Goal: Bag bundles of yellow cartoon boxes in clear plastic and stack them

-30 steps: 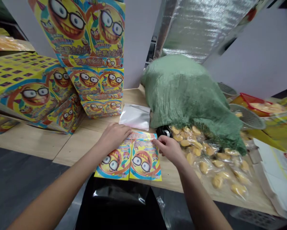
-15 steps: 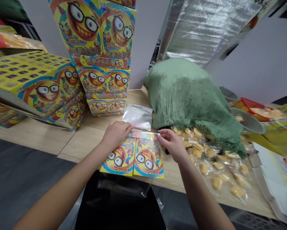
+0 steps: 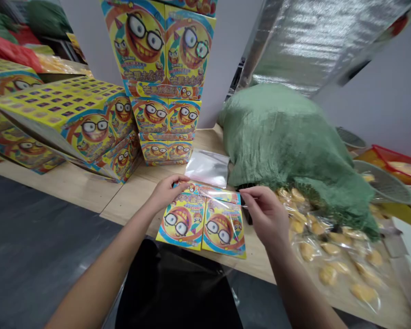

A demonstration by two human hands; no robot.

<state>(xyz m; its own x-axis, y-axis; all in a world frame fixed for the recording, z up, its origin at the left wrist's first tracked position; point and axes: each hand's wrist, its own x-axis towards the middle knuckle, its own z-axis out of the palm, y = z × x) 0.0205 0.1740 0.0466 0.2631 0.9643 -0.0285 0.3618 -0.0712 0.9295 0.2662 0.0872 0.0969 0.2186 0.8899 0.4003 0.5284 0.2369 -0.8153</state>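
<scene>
Head cam shows both bare hands working near the front edge of a wooden table (image 3: 71,187). The left hand (image 3: 167,192) sits on the upper-left corner of a glossy printed card (image 3: 201,224), fingers loosely spread and pressing down, not pinching anything. The card is a bright yellow double panel with two cartoon faces in glasses, lying flat toward the middle of the table's front edge. The right hand (image 3: 265,214) has thumb and forefinger pressed together on a thin clear film (image 3: 222,214) at the card's upper-right corner, and that film lies over the card.

Just behind the card there's a flat silver foil pouch (image 3: 208,168). To the right, a green woven sack (image 3: 287,137) slumps on the table, with clear bags of yellow pieces (image 3: 332,256) spread out from under it toward the right side. Back left, a stack of yellow printed boxes (image 3: 164,59) stands upright, with more boxes (image 3: 88,123) tilted beside it. Over on the far right are a grey round basket (image 3: 383,183) and a red tray (image 3: 397,164).
</scene>
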